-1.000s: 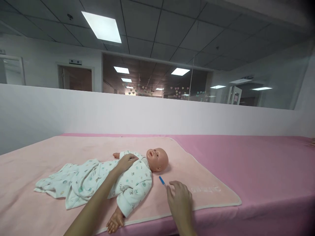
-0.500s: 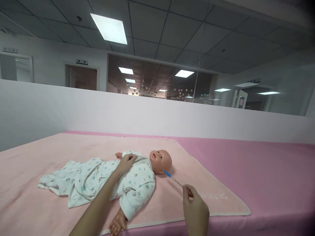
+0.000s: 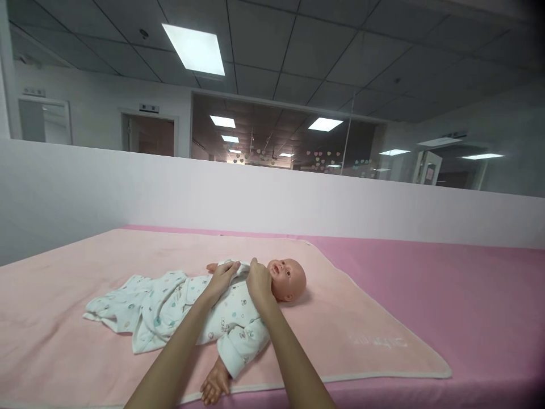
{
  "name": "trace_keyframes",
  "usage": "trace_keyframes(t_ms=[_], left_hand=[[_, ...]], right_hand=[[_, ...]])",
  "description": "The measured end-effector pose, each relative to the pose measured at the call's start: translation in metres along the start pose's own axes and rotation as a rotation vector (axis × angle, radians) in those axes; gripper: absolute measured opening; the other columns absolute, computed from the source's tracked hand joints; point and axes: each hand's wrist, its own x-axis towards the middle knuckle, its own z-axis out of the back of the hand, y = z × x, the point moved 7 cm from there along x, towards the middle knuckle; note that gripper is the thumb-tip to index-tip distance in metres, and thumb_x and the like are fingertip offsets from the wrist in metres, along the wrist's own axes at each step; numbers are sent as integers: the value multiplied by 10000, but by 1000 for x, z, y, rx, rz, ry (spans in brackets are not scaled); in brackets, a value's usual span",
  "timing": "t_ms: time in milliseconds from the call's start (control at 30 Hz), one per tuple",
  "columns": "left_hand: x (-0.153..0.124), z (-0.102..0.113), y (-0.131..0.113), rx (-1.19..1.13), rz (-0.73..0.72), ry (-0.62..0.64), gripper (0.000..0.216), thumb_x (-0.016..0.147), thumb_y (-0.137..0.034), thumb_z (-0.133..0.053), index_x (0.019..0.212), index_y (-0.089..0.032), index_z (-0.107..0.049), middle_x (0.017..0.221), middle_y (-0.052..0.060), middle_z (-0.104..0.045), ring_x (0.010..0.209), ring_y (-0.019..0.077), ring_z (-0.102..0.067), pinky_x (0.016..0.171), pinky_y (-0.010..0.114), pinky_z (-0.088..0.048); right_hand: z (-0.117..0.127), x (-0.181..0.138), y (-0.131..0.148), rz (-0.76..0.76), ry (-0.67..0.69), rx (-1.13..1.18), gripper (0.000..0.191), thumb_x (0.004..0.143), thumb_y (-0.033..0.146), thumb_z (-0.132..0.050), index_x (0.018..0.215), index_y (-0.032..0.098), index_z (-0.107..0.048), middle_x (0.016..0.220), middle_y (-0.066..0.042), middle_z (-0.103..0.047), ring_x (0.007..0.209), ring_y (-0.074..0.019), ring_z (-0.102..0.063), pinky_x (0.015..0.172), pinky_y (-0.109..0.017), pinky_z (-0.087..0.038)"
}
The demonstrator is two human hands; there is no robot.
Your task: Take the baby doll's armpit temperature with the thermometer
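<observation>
A baby doll (image 3: 293, 278) lies on its back with its head to the right. It wears a white long-sleeved baby gown (image 3: 232, 309) printed with small coloured figures. My left hand (image 3: 222, 279) rests on the doll's chest, its fingers pinching the gown's front edge, which is lifted a little. Close to the doll's chin, at the collar, is my right hand (image 3: 259, 282), curled closed with its back toward me. What its fingers hold is hidden, and the thin blue-ended stick from before is out of sight.
Under the doll is a peach blanket (image 3: 340, 335) with pale edging, spread on a pink sheet (image 3: 426, 295). A low white partition (image 3: 255, 199) runs along the back, with glass windows above it. The doll's near hand (image 3: 216, 383) lies at the blanket's front edge.
My right hand has moved left from beside the doll's head to its collar, and the blue-ended stick it held is no longer visible. My left hand now raises the gown's edge.
</observation>
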Motion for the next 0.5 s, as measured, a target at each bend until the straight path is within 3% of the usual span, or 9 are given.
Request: trace_keyframes(t_ms=[167,333,433,500], left_hand=[[5,0,18,-29,71,-18,415,720,-526,-432,575,-144,-504,523,-15,-482,560,137,-494,562,254,-393],[16,20,43,222,231,-189,387,805,-309,-280,844,-61,-574,665,78,-607,628,159,-593,604,276,-444],[29,28,44,347,181,-192,296,735,-175,-380,957,-89,-556,878,116,-618,767,176,-597,709,300,-430],[39,28,42,514,88,-146,375,690,-117,-441,1053,-148,-527,1077,117,-559,969,200,-533,826,323,-375]], right_hand=[[-22,7,-4,-32,5,-19,262,801,24,-330,882,108,-564,844,-122,-628,751,-173,-605,561,-220,-369],[-27,2,-6,-14,-12,-30,297,794,4,-316,864,118,-581,858,-120,-618,767,-186,-608,582,-237,-389],[-26,0,-4,-1,-12,-43,305,789,-5,-319,862,123,-586,857,-119,-618,762,-190,-611,574,-238,-400],[-26,-1,-2,7,3,-57,308,790,-9,-322,863,120,-592,853,-128,-621,762,-193,-613,573,-238,-408]])
